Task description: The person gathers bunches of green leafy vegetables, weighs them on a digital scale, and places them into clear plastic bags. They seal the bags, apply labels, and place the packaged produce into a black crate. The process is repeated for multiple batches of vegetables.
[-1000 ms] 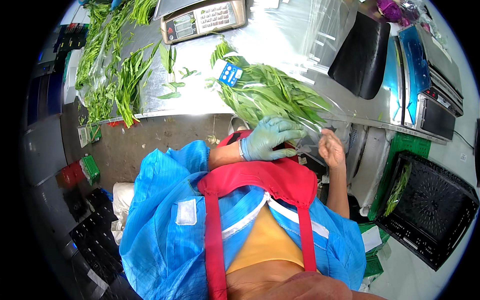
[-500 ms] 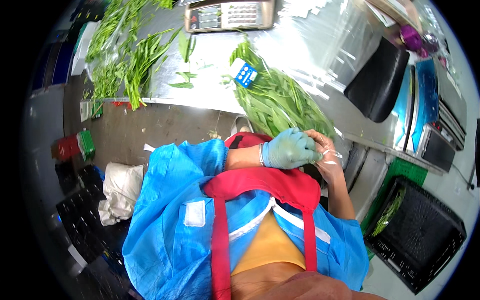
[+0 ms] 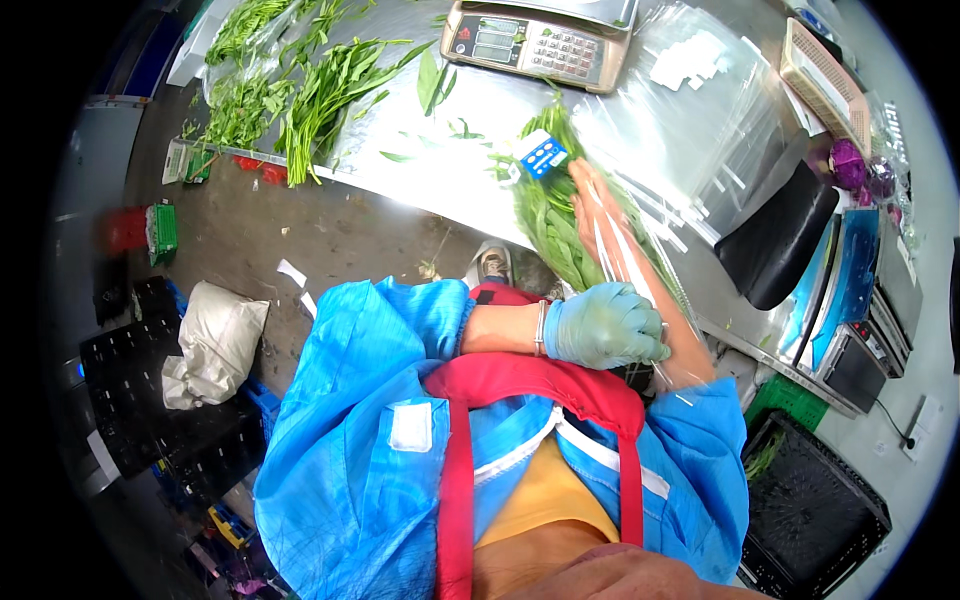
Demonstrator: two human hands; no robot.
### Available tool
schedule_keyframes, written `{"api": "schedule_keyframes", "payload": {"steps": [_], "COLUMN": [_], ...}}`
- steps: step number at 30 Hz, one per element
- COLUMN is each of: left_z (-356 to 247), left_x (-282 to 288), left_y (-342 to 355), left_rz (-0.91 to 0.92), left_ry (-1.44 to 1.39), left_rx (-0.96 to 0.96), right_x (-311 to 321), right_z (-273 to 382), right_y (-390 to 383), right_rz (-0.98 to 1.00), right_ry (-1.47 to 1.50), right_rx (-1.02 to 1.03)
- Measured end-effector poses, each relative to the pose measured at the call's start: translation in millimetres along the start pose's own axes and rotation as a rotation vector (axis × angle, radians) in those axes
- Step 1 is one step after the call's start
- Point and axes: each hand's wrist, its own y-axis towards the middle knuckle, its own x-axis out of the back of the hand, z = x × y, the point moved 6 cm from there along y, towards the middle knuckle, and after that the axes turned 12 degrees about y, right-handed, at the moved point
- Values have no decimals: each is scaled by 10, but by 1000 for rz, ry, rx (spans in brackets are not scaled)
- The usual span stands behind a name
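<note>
A bunch of long-leafed greens (image 3: 550,220) lies in a clear plastic bag at the table's front edge, stems toward me hidden by my hands. A blue-and-white label (image 3: 541,154) sits on its far part. My bare right hand (image 3: 598,205) reaches along the greens' right side, fingers stretched toward the label and pressed on the leaves. Bright streaks of clear plastic cross that forearm, which seems to be inside the bag. My left hand (image 3: 607,326), in a pale green glove, is closed on the bag's near end, against my right forearm.
Loose greens (image 3: 330,100) lie at the table's left. A weighing scale (image 3: 540,45) stands at the back. Flat clear bags (image 3: 690,110) spread right of it, near a black curved object (image 3: 778,235). A black crate (image 3: 815,505) stands at lower right, a pale sack (image 3: 222,335) at left.
My right hand has moved forward from beside the glove, along the greens toward the label. My left hand has shifted slightly right and nearer. The whole view has turned a little.
</note>
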Motion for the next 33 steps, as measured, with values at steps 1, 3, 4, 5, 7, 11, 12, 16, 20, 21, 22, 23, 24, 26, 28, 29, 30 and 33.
{"api": "schedule_keyframes", "payload": {"steps": [1,3,4,5,7,11,12,16,20,21,22,23,24,26,28,29,30,33], "left_z": [20,23,23,30,45,56,62,70,126,211,338,471,666,1085,1632,1948,2175,2671], "left_x": [-8,32,59,88,143,173,175,167,206,272,350,436,447,494,473,490,502,484], "left_y": [-36,-64,-74,-74,-71,-146,-166,-211,-199,-193,-182,-184,-261,-403,-594,-680,-790,-927], "left_rz": [8,6,9,20,50,82,96,121,152,91,32,-27,-31,-43,-106,-88,-104,-115], "left_ry": [-16,-11,-7,-36,-94,-121,-130,-158,-198,-239,-284,-320,-218,4,206,31,213,371], "left_rx": [-21,-49,-62,-71,-93,-127,-130,-127,-123,-78,-40,5,84,198,259,582,553,612], "right_x": [-75,-98,-123,-143,-205,-333,-360,-398,-373,-370,-348,-355,-367,-452,-484,-401,-338,-336], "right_z": [-114,-179,-207,-228,-342,-640,-737,-904,-725,-700,-692,-682,-696,-870,-832,-743,-464,-264], "right_y": [72,248,340,428,634,765,758,698,691,667,629,592,563,481,433,426,450,306], "right_rz": [-3,-48,-17,13,120,90,33,-46,-37,-41,-51,-55,-59,-52,-48,-104,108,2], "right_ry": [-42,-177,-217,-257,-295,-288,-269,-253,-236,-224,-205,-180,-156,-451,-319,100,-93,-229], "right_rx": [-10,72,18,-35,-282,-293,-233,-170,-278,-304,-303,-295,-288,-170,-101,-150,-553,-266]}}
